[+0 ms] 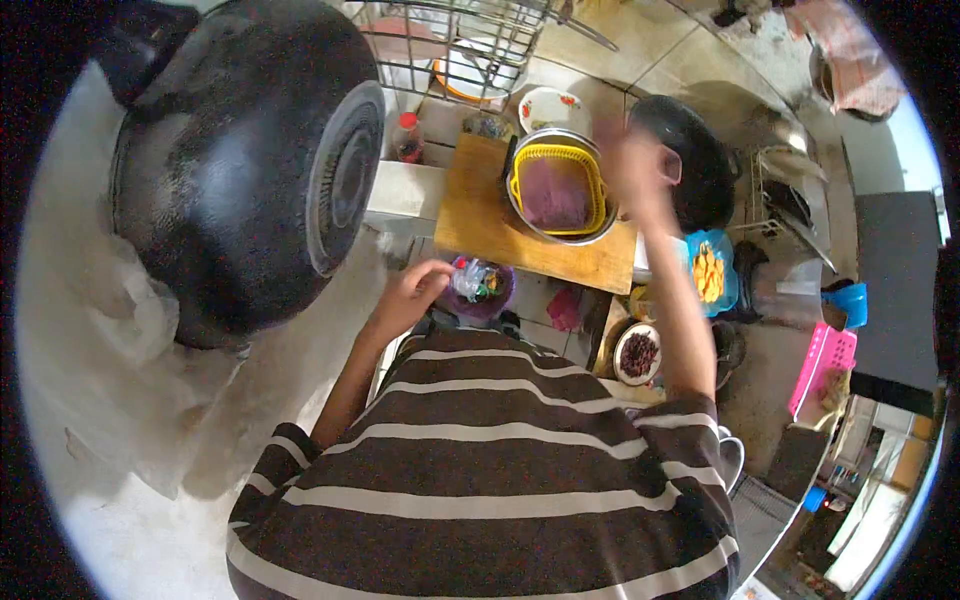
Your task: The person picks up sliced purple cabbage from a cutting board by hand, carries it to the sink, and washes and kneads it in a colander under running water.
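Observation:
My left hand (412,292) is beside a purple bin (508,295) below the board's front edge. Its fingers are half-curled and a little apart, with nothing visible between them. Clear crumpled plastic (470,281) lies in the bin near the fingertips. Over the right side of a metal pot, my right hand (635,170) is smeared by motion. A small pink-rimmed, see-through object (670,165) shows beside it; I cannot make out whether the hand holds it. A yellow basket (605,195) with a purple mass (555,190) sits in the pot (515,205), on a wooden board (470,215).
A black wok (700,190) stands right of the pot. Nearby are a blue container (725,295) with orange-yellow pieces (708,272) and a plate of dark red bits (638,355). A red-capped bottle (408,140) stands left; a large black pan (240,170) hangs at upper left.

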Available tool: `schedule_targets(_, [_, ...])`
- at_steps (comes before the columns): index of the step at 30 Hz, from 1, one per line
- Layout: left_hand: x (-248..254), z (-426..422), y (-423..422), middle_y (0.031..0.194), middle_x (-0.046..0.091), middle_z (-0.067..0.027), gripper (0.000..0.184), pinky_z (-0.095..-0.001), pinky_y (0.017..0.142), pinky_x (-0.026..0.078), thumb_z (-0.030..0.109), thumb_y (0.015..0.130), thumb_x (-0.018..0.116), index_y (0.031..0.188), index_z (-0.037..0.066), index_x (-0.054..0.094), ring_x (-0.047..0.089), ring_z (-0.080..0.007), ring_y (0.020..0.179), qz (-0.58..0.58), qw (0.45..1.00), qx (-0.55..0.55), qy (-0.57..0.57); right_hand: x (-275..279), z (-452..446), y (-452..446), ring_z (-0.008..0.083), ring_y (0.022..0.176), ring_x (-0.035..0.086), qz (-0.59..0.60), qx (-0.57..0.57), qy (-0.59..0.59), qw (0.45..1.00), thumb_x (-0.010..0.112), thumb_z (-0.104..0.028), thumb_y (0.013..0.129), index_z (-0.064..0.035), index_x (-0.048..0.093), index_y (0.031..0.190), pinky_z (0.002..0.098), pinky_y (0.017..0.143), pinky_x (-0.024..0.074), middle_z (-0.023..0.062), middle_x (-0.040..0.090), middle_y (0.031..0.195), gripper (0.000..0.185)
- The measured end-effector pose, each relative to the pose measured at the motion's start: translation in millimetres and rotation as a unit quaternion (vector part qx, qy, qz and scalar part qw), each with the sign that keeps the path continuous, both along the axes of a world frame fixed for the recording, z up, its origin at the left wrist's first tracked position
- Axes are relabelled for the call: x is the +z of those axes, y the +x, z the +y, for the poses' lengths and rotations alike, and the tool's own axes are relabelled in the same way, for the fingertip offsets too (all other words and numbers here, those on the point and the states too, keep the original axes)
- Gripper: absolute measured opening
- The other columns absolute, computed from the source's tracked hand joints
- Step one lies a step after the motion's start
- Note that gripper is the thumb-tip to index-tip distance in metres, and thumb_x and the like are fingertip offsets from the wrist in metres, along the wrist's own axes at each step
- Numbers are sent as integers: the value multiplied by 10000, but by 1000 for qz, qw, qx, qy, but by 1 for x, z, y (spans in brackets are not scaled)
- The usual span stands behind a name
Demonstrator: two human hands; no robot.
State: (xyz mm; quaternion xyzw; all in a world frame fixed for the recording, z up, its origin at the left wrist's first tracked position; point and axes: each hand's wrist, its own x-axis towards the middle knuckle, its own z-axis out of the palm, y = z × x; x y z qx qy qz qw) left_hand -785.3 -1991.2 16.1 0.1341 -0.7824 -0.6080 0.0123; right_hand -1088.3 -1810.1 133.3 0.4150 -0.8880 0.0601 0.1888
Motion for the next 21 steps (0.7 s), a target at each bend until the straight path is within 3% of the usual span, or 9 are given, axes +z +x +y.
schedule_targets(1, [-1, 1, 1, 925, 624, -15, 225, -279, 768, 457, 232, 947, 549, 1078, 63, 618, 558, -104, 850, -1, 1000, 8, 12, -94, -1, -1, 392, 806, 629, -105, 75, -98, 987, 588, -95, 787, -27, 641, 954, 474, 709, 502, 214, 642, 831, 188])
schedule_targets(3, [-5, 1, 2, 952, 624, -34, 232, -289, 787, 466, 241, 948, 552, 1082, 62, 616, 571, -121, 874, -5, 1000, 3, 16, -93, -5, 24, 406, 820, 625, -168, 157, -191, 954, 600, -115, 813, -48, 645, 1011, 469, 721, 504, 232, 640, 860, 214])
schedule_targets(7, [-17, 7, 6, 1040, 628, -93, 240, -323, 830, 486, 221, 946, 556, 1103, 45, 597, 618, -191, 922, -3, 1000, 15, 19, 99, -9, 5, 339, 737, 616, -202, -18, -44, 978, 524, -194, 917, -17, 602, 1005, 418, 628, 474, 190, 625, 810, 212])
schedule_targets(12, [-19, 8, -3, 1066, 621, -109, 239, -327, 810, 489, 193, 938, 563, 1108, 27, 587, 625, -210, 913, 6, 1000, 7, 6, 290, 41, 5, 185, 974, 598, -152, 5, -469, 870, 593, -226, 911, -12, 589, 1133, 323, 824, 478, 112, 634, 1069, 308])
schedule_targets(13, [-18, 8, -4, 1067, 622, -109, 238, -326, 807, 489, 193, 939, 561, 1106, 26, 587, 624, -207, 914, 7, 1000, 7, -2, 286, 42, 8, 191, 959, 608, -122, -9, -416, 901, 603, -239, 898, -19, 601, 1113, 322, 818, 480, 121, 642, 1039, 307])
schedule_targets(17, [-18, 12, -1, 1058, 628, -104, 234, -318, 791, 489, 194, 941, 557, 1099, 25, 588, 622, -198, 899, 17, 1000, 10, -15, 169, 3, 27, 304, 795, 600, 159, -89, -1, 983, 621, -131, 775, -32, 625, 942, 400, 726, 478, 155, 624, 834, 194])
schedule_targets(18, [-20, 13, -2, 1054, 631, -103, 234, -316, 786, 489, 195, 941, 557, 1098, 25, 588, 623, -196, 890, 21, 1000, 11, -13, 114, -17, 36, 339, 746, 594, 116, -48, 44, 991, 624, -90, 738, -34, 630, 891, 426, 697, 477, 164, 615, 775, 164])
schedule_targets(20, [-14, 13, 1, 1034, 638, -102, 239, -316, 781, 491, 200, 942, 558, 1103, 26, 588, 624, -196, 867, 15, 1000, 7, -16, -83, -12, 21, 370, 847, 621, -194, 141, -122, 963, 613, -110, 788, -33, 622, 1020, 452, 770, 481, 220, 643, 908, 245])
schedule_targets(21, [-12, 11, 0, 1025, 642, -102, 242, -316, 778, 491, 202, 942, 558, 1106, 27, 587, 625, -196, 855, 13, 1000, 3, -21, -87, -9, 29, 372, 860, 625, -246, 96, -106, 959, 613, -115, 796, -35, 614, 1044, 451, 782, 482, 232, 639, 930, 261])
